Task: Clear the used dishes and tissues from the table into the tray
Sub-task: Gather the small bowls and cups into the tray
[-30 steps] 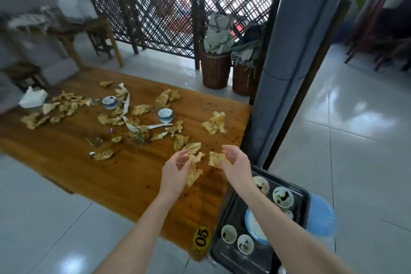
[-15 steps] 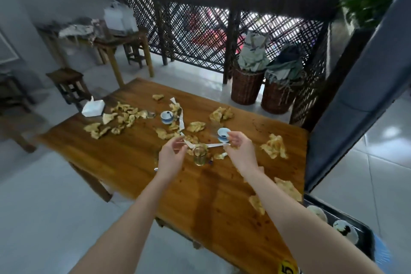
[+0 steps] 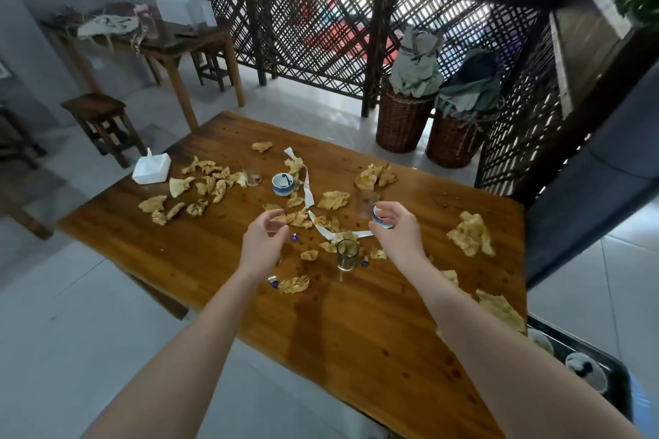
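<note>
Pinching a small blue-and-white cup (image 3: 380, 219) over the middle of the table (image 3: 356, 331), the right hand (image 3: 398, 237) hovers just behind a glass (image 3: 347, 255), left hand (image 3: 263, 244) loosely curled and empty, crumpled tissues (image 3: 470, 233) littered everywhere, tray (image 3: 613, 362) down off the near right corner.

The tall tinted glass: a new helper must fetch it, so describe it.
On the brown wooden table, look between the left hand and the right hand, which pinches a blue-and-white cup. The tall tinted glass stands upright by the white paper strip; it alone is tall and yellowish-green.
</note>
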